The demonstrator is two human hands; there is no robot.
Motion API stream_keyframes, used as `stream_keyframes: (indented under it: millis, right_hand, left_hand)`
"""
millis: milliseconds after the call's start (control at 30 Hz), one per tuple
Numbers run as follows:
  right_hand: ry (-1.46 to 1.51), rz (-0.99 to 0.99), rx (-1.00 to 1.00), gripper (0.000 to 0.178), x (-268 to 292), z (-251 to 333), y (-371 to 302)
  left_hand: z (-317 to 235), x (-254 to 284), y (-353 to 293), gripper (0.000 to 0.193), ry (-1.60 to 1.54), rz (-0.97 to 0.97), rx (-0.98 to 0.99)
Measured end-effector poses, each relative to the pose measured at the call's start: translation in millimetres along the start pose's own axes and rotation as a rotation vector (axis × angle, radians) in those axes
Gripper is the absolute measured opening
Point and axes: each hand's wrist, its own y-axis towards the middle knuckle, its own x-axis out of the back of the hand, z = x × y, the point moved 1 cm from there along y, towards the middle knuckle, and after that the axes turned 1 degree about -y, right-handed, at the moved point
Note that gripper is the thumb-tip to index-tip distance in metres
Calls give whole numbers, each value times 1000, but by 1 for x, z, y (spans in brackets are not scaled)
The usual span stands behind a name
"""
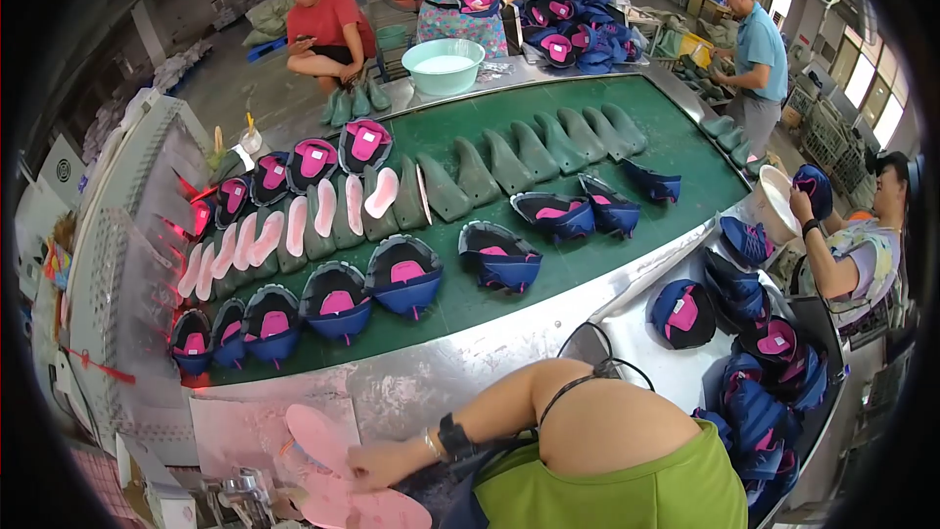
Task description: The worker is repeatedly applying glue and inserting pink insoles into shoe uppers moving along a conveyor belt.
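My right hand, with a black band on its wrist, reaches left over the steel work surface. Its fingers are curled together by the edge of a pink insole; whatever they grip is hidden. Another pink insole lies just below the hand. A blurred skin-toned patch by the lower edge may belong to my left hand, but its fingers cannot be made out. Beside the insoles stands a shiny metal fitting.
A green conveyor belt carries green shoe lasts, several topped with pale pink insoles, between rows of blue shoe uppers. More uppers pile up at right. Co-workers stand or sit around, one behind a mint basin.
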Motion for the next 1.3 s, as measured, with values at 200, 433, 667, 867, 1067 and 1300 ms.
stream_keyframes:
  millis: [200, 433, 667, 867, 1067, 1300]
  right_hand:
    - [443, -123, 133, 35, -16, 20, 27]
    - [19, -398, 217, 22, -16, 7, 99]
    - [149, -347, 316, 29, -60, 15, 198]
    - [366, -222, 135, 23, -94, 18, 248]
    - [275, -488, 442, 24, -46, 33, 256]
    - [7, -446, 239, 30, -34, 88, 230]
  left_hand:
    - [-2, -3, -26, 51, 73, 60, -145]
    - [22, 4, -39, 45, 198, -238, -372]
    - [16, 29, -54, 59, -419, -169, -218]
    - [16, 26, -61, 67, -308, -121, -420]
    - [-15, 42, -42, 63, -130, -190, -185]
    - [-16, 58, -35, 60, -31, -236, -159]
